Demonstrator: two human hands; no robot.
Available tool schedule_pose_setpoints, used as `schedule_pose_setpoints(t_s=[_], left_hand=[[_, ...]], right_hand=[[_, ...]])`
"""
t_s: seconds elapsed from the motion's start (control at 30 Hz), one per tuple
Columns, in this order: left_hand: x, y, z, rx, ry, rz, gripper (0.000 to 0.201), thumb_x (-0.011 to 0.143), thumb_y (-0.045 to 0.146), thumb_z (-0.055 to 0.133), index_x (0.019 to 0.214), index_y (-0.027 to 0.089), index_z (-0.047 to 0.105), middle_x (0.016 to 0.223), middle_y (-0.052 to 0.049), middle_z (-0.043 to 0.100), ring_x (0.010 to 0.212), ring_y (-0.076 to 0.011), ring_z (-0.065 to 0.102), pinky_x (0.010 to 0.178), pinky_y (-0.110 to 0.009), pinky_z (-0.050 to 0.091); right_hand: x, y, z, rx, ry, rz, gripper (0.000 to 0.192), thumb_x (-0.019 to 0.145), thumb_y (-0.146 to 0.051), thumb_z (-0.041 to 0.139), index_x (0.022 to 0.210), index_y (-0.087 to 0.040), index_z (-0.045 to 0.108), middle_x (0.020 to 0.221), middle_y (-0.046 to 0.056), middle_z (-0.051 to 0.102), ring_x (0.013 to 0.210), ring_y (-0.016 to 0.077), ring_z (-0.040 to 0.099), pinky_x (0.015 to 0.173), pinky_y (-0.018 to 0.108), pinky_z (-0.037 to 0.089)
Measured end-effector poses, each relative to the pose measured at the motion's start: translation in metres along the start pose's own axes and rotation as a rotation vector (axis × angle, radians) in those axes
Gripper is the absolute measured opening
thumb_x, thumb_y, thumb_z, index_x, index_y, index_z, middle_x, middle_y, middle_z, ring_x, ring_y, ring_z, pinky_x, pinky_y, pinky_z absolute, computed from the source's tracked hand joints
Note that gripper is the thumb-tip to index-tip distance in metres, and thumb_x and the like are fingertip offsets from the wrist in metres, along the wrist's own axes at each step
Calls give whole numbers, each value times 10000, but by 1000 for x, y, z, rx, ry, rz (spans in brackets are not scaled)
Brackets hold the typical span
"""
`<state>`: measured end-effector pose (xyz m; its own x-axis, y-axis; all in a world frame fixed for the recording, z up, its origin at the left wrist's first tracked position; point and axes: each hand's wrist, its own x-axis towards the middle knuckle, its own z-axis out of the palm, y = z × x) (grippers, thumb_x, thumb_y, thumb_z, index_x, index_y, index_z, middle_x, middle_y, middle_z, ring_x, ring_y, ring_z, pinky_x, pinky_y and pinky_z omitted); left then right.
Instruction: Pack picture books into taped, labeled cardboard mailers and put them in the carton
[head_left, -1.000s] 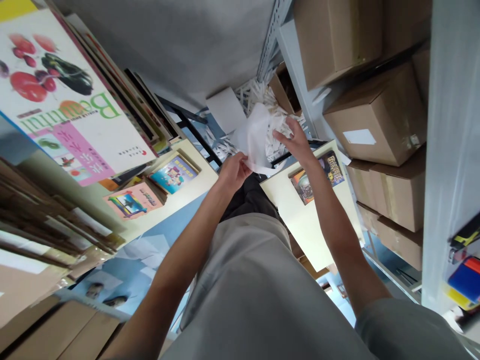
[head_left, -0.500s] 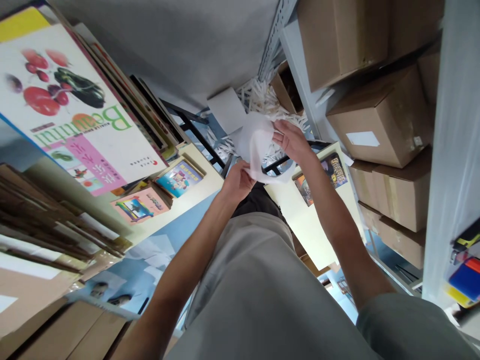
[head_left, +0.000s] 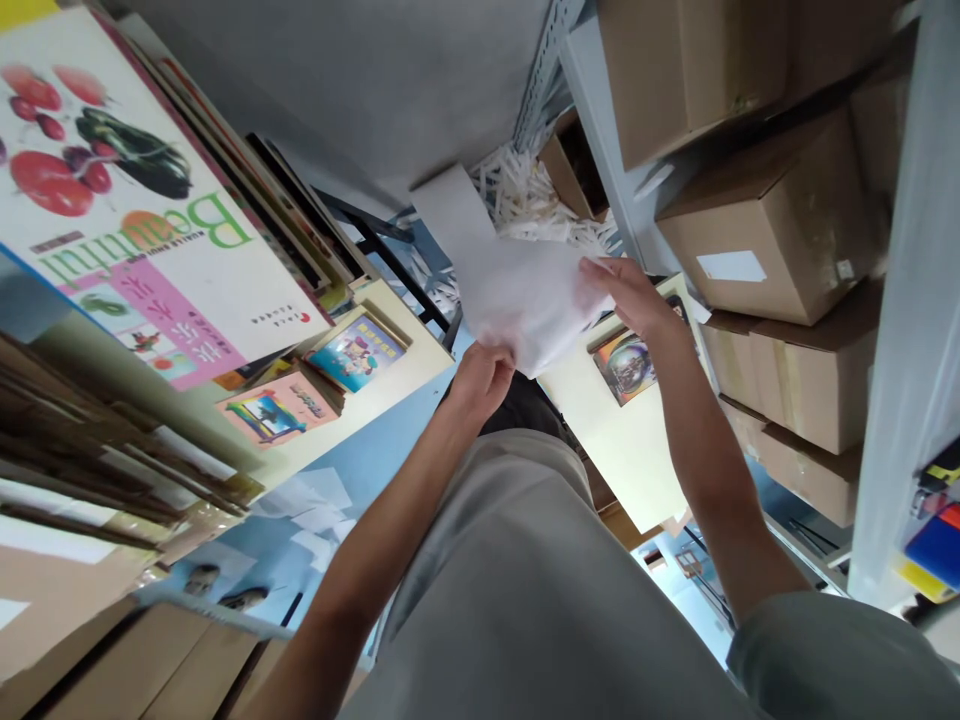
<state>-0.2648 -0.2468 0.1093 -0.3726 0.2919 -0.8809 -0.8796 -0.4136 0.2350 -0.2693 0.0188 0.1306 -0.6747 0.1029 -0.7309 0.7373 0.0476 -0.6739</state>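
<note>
A thin white sheet (head_left: 529, 290), which looks like paper, is stretched between my two hands. My left hand (head_left: 484, 380) is closed on its lower left edge, fingers pinched together. On the other side, my right hand (head_left: 626, 290) grips the right edge, with the fingertips partly behind the sheet. Just behind it, another white sheet (head_left: 454, 205) slants up to the left; whether the two are joined I cannot tell. A heap of white paper strips (head_left: 521, 190) lies beyond the sheet.
At left, a pale desk (head_left: 390, 370) carries a large picture book (head_left: 150, 200) and small books (head_left: 360, 352). To the right, metal shelving (head_left: 892, 350) holds cardboard boxes (head_left: 750, 230). More books (head_left: 626, 365) lie on another pale surface (head_left: 600, 440). Papers (head_left: 315, 505) are scattered on the blue floor.
The sheet was curled into a loop and is now spread flatter. My right hand has moved right and slightly down, away from my left hand, which has shifted little.
</note>
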Motion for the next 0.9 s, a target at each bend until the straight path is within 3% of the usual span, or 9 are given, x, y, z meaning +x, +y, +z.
schedule_pose_setpoints(t_s=[0.1, 0.2, 0.37, 0.47, 0.6, 0.7, 0.9], left_hand=[[3, 0, -10, -6, 81, 29, 624, 495, -103, 544, 982, 222, 760, 919, 31, 763, 936, -132, 734, 776, -158, 537], [1, 3, -19, -11, 123, 32, 613, 510, -143, 548, 963, 212, 758, 932, 30, 780, 903, -105, 739, 751, -121, 539], [-12, 0, -25, 54, -5, -39, 722, 550, -182, 599, 1092, 244, 810, 919, 51, 815, 884, -119, 794, 799, -147, 611], [-19, -12, -27, 59, -34, -8, 849, 575, -157, 615, 1268, 280, 839, 1030, 39, 880, 1048, -170, 855, 919, -204, 661], [-28, -34, -31, 91, -25, 9, 799, 598, -106, 627, 1283, 240, 850, 1208, -17, 921, 1154, -193, 862, 896, -203, 662], [-40, -55, -36, 99, -89, 2, 787, 603, -97, 651, 1286, 245, 843, 1299, -17, 912, 1217, -186, 856, 880, -182, 647], [-75, -125, -56, 245, -217, -79, 750, 629, -70, 687, 1290, 248, 845, 1481, -56, 868, 1297, -250, 838, 933, -260, 665]], right_hand=[[-22, -8, -12, -185, -220, 58, 625, 758, -848, 1024, 885, -254, 882, 934, 100, 894, 950, 351, 854, 946, 499, 720], [-42, -7, -21, -270, -374, 56, 522, 684, -686, 1131, 919, -265, 932, 911, 82, 906, 971, 375, 869, 918, 478, 722], [-67, 9, -21, -83, -376, -61, 528, 791, -753, 1025, 1024, -284, 957, 1015, 78, 930, 1114, 375, 891, 1020, 503, 704], [-86, 13, -21, -212, -393, -19, 475, 764, -680, 1073, 988, -278, 955, 953, 61, 924, 1014, 354, 876, 968, 468, 702], [-123, 11, -29, -283, -374, -24, 425, 807, -670, 1053, 948, -286, 937, 849, 31, 883, 950, 319, 842, 817, 388, 661], [-151, 16, -37, -327, -384, -33, 450, 804, -704, 1043, 904, -287, 907, 802, 16, 843, 935, 295, 820, 734, 345, 603], [-200, 68, -45, -599, -341, 67, 551, 813, -708, 1024, 704, -237, 759, 662, 25, 723, 716, 237, 722, 602, 327, 490]])
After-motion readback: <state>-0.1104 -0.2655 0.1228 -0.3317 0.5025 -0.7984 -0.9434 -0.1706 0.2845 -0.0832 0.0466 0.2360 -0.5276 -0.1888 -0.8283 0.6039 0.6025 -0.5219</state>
